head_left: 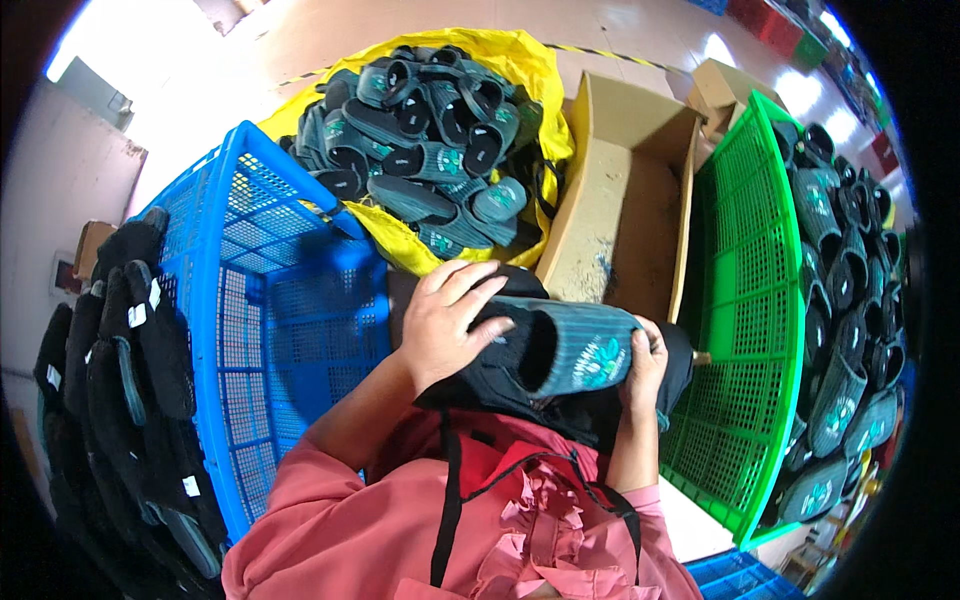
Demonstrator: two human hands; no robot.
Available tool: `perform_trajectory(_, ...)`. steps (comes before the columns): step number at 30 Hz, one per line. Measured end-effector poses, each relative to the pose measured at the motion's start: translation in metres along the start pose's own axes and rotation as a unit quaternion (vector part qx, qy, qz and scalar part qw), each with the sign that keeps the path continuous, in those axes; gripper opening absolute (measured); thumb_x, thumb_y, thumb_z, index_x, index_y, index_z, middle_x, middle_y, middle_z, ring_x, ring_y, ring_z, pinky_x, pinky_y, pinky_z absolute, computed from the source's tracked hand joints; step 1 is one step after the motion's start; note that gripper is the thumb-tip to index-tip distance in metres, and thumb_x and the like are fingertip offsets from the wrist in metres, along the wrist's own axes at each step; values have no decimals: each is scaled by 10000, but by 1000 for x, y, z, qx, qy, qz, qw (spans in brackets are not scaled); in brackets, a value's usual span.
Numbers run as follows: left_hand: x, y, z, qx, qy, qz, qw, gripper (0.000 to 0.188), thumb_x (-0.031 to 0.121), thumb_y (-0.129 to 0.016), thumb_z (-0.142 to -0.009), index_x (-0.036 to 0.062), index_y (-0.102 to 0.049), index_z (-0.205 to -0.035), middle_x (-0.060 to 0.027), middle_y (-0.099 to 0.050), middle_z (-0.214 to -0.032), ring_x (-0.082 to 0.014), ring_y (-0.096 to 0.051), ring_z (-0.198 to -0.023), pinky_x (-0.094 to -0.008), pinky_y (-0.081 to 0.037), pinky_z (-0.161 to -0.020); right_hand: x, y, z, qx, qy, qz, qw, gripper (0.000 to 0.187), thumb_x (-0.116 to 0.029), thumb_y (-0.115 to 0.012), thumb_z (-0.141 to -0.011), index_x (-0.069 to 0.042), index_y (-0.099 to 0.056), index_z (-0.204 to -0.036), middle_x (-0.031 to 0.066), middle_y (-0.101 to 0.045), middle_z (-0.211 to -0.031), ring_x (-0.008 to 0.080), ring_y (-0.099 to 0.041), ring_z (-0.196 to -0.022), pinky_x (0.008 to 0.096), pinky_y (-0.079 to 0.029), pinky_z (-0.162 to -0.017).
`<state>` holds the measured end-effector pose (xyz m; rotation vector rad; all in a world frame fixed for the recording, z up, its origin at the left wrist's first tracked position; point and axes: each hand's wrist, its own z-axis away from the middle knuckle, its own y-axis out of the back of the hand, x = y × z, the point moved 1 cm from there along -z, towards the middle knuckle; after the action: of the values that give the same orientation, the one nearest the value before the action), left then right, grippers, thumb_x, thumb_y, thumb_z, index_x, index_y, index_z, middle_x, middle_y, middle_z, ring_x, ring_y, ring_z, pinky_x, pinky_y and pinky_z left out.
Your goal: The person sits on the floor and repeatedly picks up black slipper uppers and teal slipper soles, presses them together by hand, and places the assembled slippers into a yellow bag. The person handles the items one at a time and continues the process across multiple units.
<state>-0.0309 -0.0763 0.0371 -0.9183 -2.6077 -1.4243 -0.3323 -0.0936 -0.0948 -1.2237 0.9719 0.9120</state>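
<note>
Above my lap I hold a dark green ribbed slipper (592, 335) with a light green design on its upper, lying sideways with its toe to the right. My right hand (643, 368) grips the toe end, thumb on the upper. My left hand (450, 325) is closed over the heel end, its thumb by the dark foot opening. The slipper's sole is turned away and hidden. Just beyond my hands, a large heap of similar slippers (430, 150) fills a yellow sack (545, 95).
At my left stands a blue mesh crate (232, 330), with dark fuzzy slippers (125, 370) stacked beyond it. An open cardboard box (640, 190) sits ahead to the right. A green mesh crate (735, 370) stands at my right, with more slippers (840, 310) past its near wall.
</note>
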Motion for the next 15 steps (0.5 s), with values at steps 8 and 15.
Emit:
perform_trajectory(8,-6,-52,69,-165,444,576,666,317,296,-664,-943,-9,-664,-1032,-13,-653,-898,-108,-567,-804,-288,-488,-756,-22,1,-3,7,-147,-33,989,453,-444,-564,-977,-6,-621,-1080,99,-690,-975,181,-673,-856,342,-560,-777)
perform_trajectory(15,-67,-37,-1,156,474,593,632,374,341,-616,-967,38,-595,-1185,-40,-656,-1055,-135,-626,-935,-323,-526,-761,-4,-16,-5,35,-279,-30,959,480,-528,-460,-996,-99,-588,-1167,76,-713,-932,129,-655,-672,180,-299,-376)
